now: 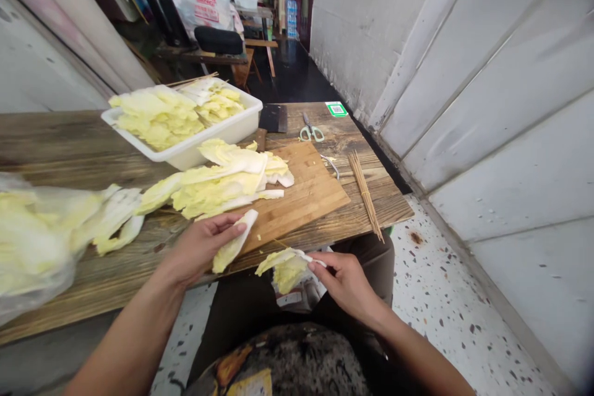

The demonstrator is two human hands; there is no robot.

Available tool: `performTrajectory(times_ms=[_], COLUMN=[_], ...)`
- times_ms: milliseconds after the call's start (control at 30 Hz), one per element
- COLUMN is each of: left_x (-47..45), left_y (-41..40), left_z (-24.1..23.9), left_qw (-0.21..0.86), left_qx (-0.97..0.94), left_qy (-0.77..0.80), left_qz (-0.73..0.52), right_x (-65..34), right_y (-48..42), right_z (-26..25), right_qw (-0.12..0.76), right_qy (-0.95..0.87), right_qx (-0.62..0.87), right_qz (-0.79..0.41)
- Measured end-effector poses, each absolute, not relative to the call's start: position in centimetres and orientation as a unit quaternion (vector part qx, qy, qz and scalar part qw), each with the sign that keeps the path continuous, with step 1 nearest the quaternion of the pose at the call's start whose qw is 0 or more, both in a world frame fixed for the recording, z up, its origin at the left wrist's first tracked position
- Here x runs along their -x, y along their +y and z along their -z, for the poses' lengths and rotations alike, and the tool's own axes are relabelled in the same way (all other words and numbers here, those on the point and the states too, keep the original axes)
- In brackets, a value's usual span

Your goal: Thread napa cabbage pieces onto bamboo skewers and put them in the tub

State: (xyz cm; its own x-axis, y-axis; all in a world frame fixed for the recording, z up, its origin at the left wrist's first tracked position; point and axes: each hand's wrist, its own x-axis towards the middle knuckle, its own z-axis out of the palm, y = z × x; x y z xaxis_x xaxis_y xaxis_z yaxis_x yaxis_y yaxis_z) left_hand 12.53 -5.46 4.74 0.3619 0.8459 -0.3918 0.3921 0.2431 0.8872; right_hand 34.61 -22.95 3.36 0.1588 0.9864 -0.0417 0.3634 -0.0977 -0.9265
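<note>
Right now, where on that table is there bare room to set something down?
Bare: the right half of the brown wooden cutting board, nearest the bamboo skewers; the plank table left of the white plastic tray. Crowded: the board's left, under pale yellow cabbage leaves; left hand and right hand each hold one.

A worn wooden table (60, 142) is seen. A white tray (218, 133) filled with cabbage leaves (158, 114) is set at the back, touching a cutting board (306, 189) on which a leaf pile (218, 182) is laid. A clear bag (32, 241) of cabbage is kept at the left edge, with loose leaves (118, 216) beside it. Scissors (310, 132), a dark blade (273, 118) and a green sticker (336, 109) are placed behind the board. Skewers (365, 195) are laid to its right.
</note>
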Motion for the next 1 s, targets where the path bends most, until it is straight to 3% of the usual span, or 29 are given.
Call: performTrajectory(times_ms=[200, 1000], left_x=[-13.6, -14.5], left_y=[-9.2, -10.2], left_z=[-5.6, -5.9], left_qw=[0.661, 0.712], left_qx=[-0.516, -0.467], left_qy=[0.493, 0.475], left_qz=[-0.231, -0.22], right_x=[-34.8, -34.9], right_y=[-23.4, -23.9], right_z=[-5.5, -5.9], right_qw=[0.385, 0.397], right_qy=[-0.561, -0.555], right_qx=[0.632, 0.632], right_qz=[-0.371, -0.368])
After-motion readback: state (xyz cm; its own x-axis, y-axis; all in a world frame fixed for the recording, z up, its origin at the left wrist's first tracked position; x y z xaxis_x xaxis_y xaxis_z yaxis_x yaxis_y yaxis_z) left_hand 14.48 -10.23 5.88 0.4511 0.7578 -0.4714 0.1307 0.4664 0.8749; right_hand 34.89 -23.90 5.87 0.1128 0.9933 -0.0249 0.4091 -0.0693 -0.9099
